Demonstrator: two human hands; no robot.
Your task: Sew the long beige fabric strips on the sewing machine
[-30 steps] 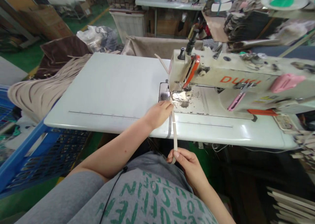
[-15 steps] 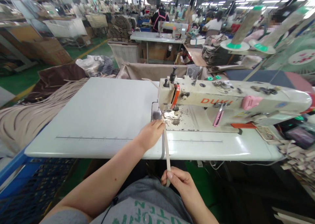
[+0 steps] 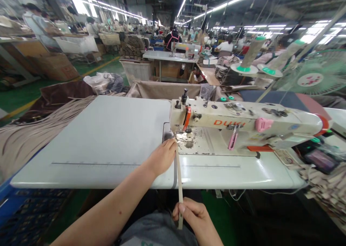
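Observation:
A narrow beige strip (image 3: pixel 178 183) runs from under the needle of a cream sewing machine (image 3: pixel 243 125) down over the front edge of the white table (image 3: pixel 108 141). My left hand (image 3: pixel 161 157) rests on the table just left of the needle and pinches the strip's upper end against the plate. My right hand (image 3: pixel 194 217) is below the table edge, above my lap, with thumb and fingers closed on the strip's lower end, holding it taut.
A heap of beige strips (image 3: pixel 29 138) hangs off the table's left side beside brown fabric. A fabric-lined bin (image 3: pixel 162 89) stands behind the table. Thread cones (image 3: pixel 251 57) and a green fan (image 3: pixel 319 75) are at right, stacked pieces (image 3: pixel 324 188) at far right. Other people work at machines beyond.
The view has tilted up, showing more of the hall. Both hands keep their hold on the strip; the right hand sits lower in the picture, close to the bottom edge.

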